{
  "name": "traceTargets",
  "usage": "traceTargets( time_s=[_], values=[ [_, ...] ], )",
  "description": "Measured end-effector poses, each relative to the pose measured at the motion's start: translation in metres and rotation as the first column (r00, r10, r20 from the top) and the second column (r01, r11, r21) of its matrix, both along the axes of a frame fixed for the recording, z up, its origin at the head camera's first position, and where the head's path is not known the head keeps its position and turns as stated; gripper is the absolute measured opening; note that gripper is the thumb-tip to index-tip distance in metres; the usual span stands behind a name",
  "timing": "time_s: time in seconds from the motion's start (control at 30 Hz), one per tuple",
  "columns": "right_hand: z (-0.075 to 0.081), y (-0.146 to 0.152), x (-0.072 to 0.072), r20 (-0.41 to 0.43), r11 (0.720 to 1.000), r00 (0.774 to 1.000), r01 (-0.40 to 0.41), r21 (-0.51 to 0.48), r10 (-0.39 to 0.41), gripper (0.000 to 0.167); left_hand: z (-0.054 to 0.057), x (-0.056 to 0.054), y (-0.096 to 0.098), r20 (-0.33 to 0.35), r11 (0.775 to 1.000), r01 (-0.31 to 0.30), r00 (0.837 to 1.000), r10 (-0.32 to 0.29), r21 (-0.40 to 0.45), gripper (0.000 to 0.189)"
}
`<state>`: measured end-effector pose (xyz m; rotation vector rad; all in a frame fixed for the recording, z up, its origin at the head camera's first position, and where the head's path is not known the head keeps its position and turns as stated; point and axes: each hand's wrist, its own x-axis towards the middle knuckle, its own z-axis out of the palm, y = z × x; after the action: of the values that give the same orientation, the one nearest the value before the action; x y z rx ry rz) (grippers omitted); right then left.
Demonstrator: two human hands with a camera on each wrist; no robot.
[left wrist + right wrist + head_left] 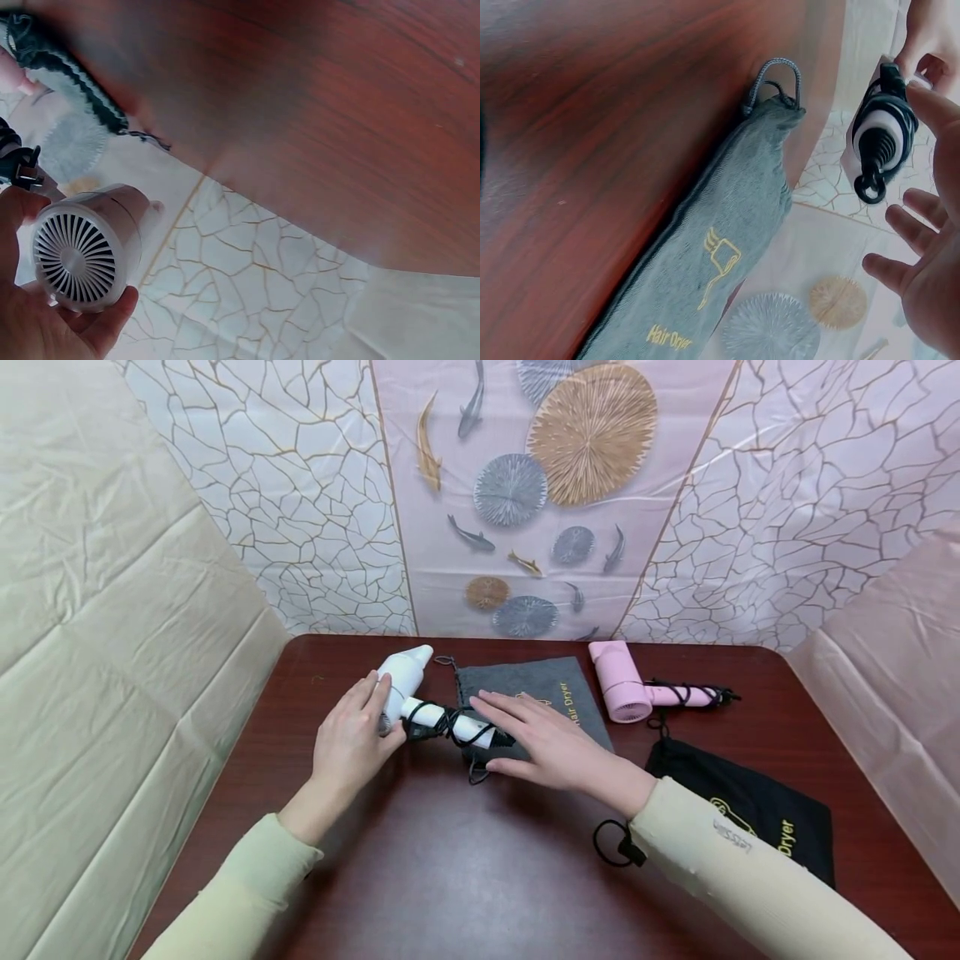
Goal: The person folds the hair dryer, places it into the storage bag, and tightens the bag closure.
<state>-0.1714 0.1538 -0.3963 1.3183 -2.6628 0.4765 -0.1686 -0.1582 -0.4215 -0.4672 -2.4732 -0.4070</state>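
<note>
My left hand (347,739) grips a white hair dryer (407,675) around its barrel, thumb on one side and fingers on the other. The dryer's round vented end (73,259) faces the left wrist camera. Its handle (468,729), wrapped in black cord, points toward my right hand (555,743). That hand is spread with extended fingers near the handle's end, and a gap shows between them in the right wrist view. Behind and below lies a grey drawstring pouch (517,675) with gold "Hair Dryer" lettering, partly hidden by the right hand.
A pink hair dryer (621,681) with a cord-wrapped handle lies at the back right of the dark red table (435,877). Nearer, a black drawstring pouch (750,785) is partly covered by the right sleeve. A black cord loop (597,843) shows beside that sleeve. Fabric walls surround the table.
</note>
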Motion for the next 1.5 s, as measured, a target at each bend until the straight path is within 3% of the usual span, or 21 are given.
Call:
traceTargets(
  time_s=[0.5,1.17,1.5],
  values=[
    [-0.007,-0.025,-0.016,-0.027,1.0,0.999,-0.027,0.01,0.028,0.079,0.004,0.003,0.023,-0.023,1.0,0.029,0.999,-0.029,-0.007,0.066],
    [-0.014,-0.02,-0.019,-0.138,0.998,0.989,-0.05,-0.046,0.044,0.065,0.003,0.006,0.033,-0.04,0.999,0.043,0.998,-0.042,0.004,0.067],
    [-0.011,-0.012,-0.022,-0.159,0.996,0.987,-0.044,-0.075,0.032,0.061,0.004,0.009,0.034,-0.007,0.998,0.067,0.998,-0.067,-0.001,0.073]
  ],
)
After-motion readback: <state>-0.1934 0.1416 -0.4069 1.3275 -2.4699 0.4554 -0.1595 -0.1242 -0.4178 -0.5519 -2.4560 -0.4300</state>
